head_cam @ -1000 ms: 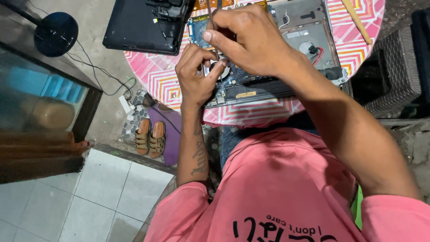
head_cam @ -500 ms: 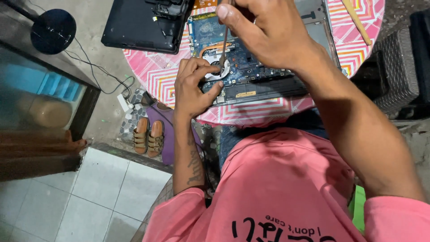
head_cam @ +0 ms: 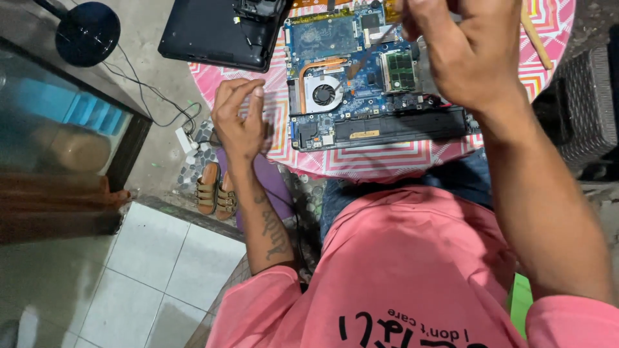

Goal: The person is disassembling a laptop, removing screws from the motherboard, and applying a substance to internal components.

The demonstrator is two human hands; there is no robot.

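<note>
An opened laptop base [head_cam: 387,129] lies on a round table with a pink zigzag cloth [head_cam: 380,161]. It shows a blue circuit board [head_cam: 329,35], a round fan [head_cam: 324,95] and a green memory module [head_cam: 400,69]. My right hand [head_cam: 464,55] is raised over the board's right side, closed on a thin screwdriver [head_cam: 367,55] whose shaft slants down-left toward the fan. My left hand [head_cam: 240,119] hovers at the table's left edge, just left of the laptop. Its fingertips are pinched together and I see nothing between them.
A black laptop cover [head_cam: 213,32] lies at the table's far left, a wooden stick [head_cam: 535,38] at its right. Below on the floor are brown sandals [head_cam: 213,187], white cables [head_cam: 187,138] and a dark round base [head_cam: 87,32]. A glass cabinet [head_cam: 58,129] stands left, a wicker seat [head_cam: 590,109] right.
My left hand has come off the board and moved left to the table edge, uncovering the fan. My right hand has risen and shifted right with the screwdriver.
</note>
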